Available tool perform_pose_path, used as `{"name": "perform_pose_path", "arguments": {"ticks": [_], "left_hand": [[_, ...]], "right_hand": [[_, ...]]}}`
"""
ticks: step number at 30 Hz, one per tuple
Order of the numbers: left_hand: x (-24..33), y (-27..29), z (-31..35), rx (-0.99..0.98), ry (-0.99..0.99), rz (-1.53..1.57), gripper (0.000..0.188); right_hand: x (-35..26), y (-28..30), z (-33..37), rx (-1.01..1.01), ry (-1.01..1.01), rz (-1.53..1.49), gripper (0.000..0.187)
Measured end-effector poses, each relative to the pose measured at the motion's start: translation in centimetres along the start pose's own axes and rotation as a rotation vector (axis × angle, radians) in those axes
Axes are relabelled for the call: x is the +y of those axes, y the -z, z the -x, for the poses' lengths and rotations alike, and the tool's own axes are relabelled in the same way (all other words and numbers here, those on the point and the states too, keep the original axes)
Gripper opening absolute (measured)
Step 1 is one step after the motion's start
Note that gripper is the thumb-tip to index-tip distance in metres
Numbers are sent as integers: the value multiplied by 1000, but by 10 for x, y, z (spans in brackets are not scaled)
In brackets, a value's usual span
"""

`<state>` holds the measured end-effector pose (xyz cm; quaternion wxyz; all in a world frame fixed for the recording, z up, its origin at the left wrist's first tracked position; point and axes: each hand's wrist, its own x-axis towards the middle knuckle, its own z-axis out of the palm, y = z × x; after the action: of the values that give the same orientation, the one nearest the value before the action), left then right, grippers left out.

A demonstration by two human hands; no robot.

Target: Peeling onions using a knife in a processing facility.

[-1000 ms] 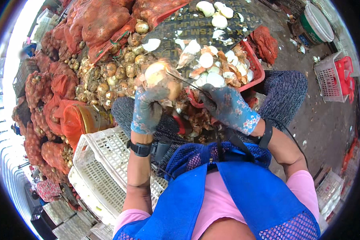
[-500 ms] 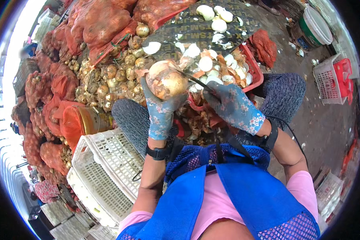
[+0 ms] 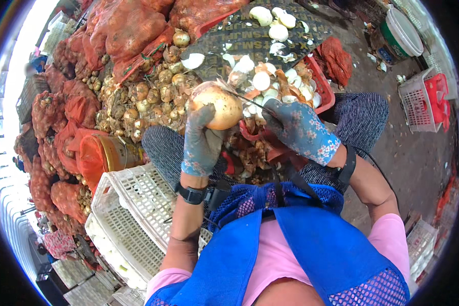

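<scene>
A large brown-skinned onion (image 3: 223,106) is gripped in my left hand (image 3: 204,137), its thumb laid across the near side. My right hand (image 3: 300,127) is closed round a knife (image 3: 247,100); the thin dark blade reaches left to the top of the onion. Both hands wear blue flowered gloves, darkened at the fingers. Just beyond them, white onion pieces and loose skins (image 3: 270,81) fill a red crate (image 3: 321,84). Brown peelings (image 3: 252,153) lie below the hands, between my knees. The handle is hidden inside my right fist.
Unpeeled onions (image 3: 148,102) are heaped to the left, with red mesh sacks (image 3: 122,33) behind. A yellow bucket (image 3: 122,153) and a white plastic crate (image 3: 143,214) stand by my left leg. Peeled onions (image 3: 279,30) rest on the dark printed mat (image 3: 209,48). At right is a lidded bucket (image 3: 400,35).
The onion has turned in my left hand, and the thumb now shows across its near side. My left wrist has shifted slightly left. The knife stays at the onion's top.
</scene>
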<state>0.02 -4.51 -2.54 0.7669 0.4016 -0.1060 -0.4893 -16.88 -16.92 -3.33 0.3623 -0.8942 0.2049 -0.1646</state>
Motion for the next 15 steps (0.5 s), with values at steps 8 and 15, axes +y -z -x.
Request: {"name": "perform_pose_path", "arguments": {"ticks": [8, 15], "left_hand": [[-23, 15, -6, 182, -331, -467, 82], [-3, -11, 7, 102, -195, -30, 65]], "right_hand": [[-20, -1, 4, 48, -13, -155, 15], [-15, -5, 8, 49, 13, -29, 14]]}}
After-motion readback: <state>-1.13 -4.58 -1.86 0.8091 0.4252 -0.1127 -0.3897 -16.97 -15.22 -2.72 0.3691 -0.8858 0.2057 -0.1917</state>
